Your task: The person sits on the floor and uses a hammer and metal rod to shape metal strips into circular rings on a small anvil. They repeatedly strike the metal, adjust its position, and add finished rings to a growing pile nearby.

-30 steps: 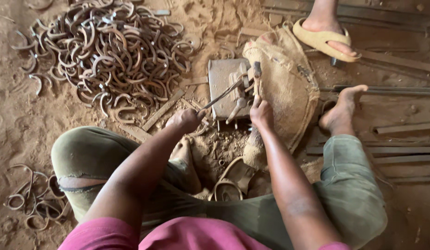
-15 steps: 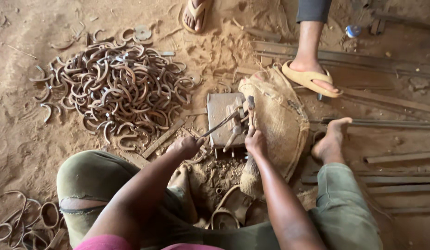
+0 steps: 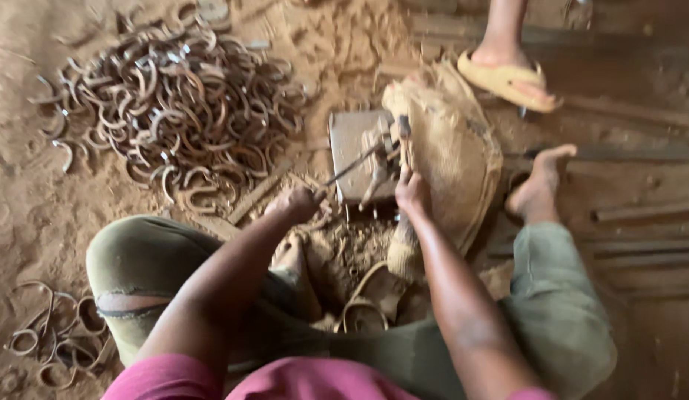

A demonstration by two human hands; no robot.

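Tongs (image 3: 352, 169) in our left hand (image 3: 300, 204) run up and to the right onto the square metal block (image 3: 352, 152), and their far end meets a small bent workpiece (image 3: 380, 152) lying on the block's right side. Our left fingers are wrapped tight round the tong handles. Our right hand (image 3: 411, 191) is closed round the handle of a hammer (image 3: 403, 141), whose head stands just above that same piece. The frame is blurred, so we cannot tell whether the tong tips truly clamp the piece or only press against it.

We judge the main risk to be a glancing blow: the hammer head, the tong tips and the piece are crowded on one edge of the block, and a strike landing on the tongs could knock the piece off toward the burlap sack (image 3: 455, 159) just to the right. Our right knuckles sit close below the striking point, so a slip there could catch them. Our bare foot (image 3: 541, 185) rests just past the sack, and another person's sandalled foot (image 3: 507, 74) stands beyond it, both near enough for a thrown piece to reach.

To the left a heap of curved iron pieces (image 3: 181, 111) lies on the sandy floor (image 3: 33, 215), well apart from the block, with a few rings (image 3: 51, 341) by our left knee.
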